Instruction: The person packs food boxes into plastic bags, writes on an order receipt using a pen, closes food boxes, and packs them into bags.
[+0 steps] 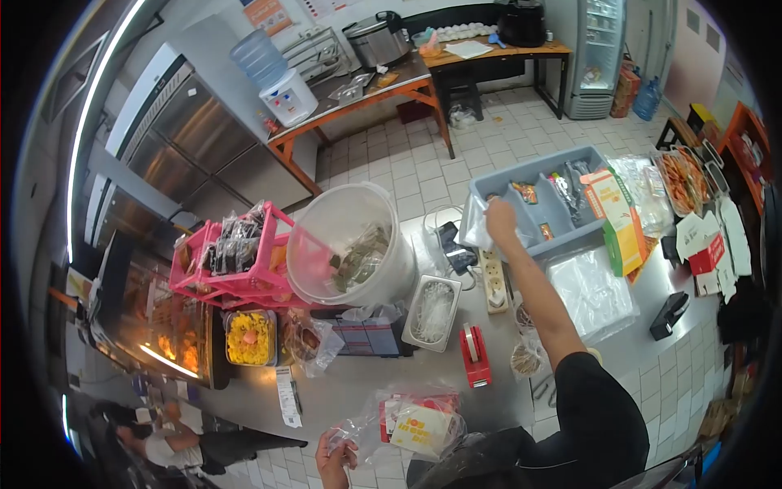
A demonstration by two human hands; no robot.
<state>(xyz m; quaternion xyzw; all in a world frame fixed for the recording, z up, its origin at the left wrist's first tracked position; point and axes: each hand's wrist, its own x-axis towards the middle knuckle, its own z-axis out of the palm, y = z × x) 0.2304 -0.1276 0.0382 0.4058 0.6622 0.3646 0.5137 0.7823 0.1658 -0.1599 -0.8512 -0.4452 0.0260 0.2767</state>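
My left hand [336, 458], at the bottom, has its fingers closed on the edge of a clear plastic bag [371, 428]. Inside the bag lies a red, white and yellow printed food box [423, 428]. My right arm stretches forward, and my right hand [499, 222] reaches into the left compartment of a grey-blue divided tray [533, 173]. White plastic [478, 226] lies beside that hand; its fingertips are largely hidden. Other compartments of the tray hold small orange sachets [525, 193] and dark and silver packets [562, 189].
Around me on the steel counter are a red tape dispenser [474, 356], a power strip [493, 281], a steel container [432, 314], a large clear bucket [399, 261], pink baskets [191, 277] and a stack of clear bags [590, 293]. Another person [175, 444] stands at lower left.
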